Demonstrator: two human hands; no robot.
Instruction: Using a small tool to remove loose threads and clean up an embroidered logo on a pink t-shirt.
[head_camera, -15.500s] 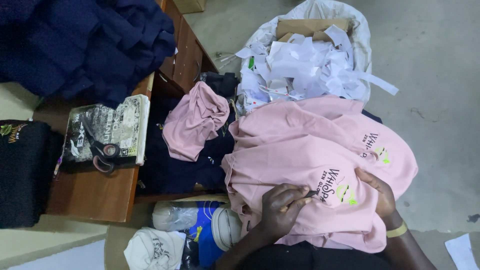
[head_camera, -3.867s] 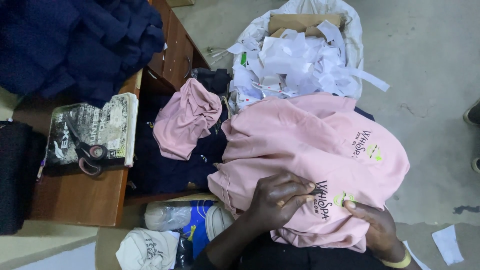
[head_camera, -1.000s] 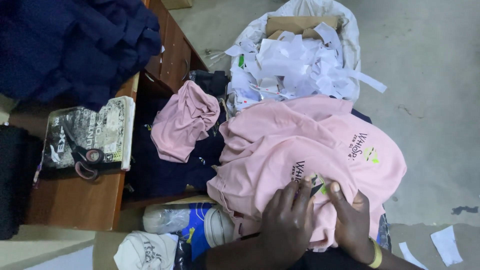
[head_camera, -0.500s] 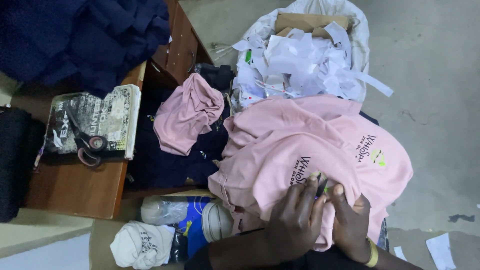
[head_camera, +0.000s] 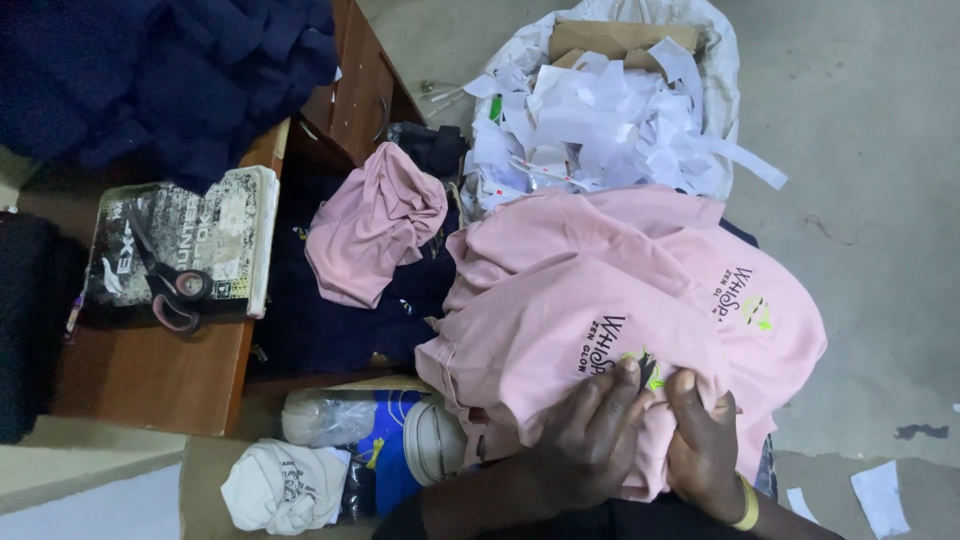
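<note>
Pink shirt lies on top of the pink pile in our lap, its printed logo just above our fingertips. Our left hand rests flat, fingers together, tips touching the print's lower edge. Our right hand sits just beside it, curled, seeming to pinch a fold of cloth. The print runs away from us; the left hand is nearer it.
</note>
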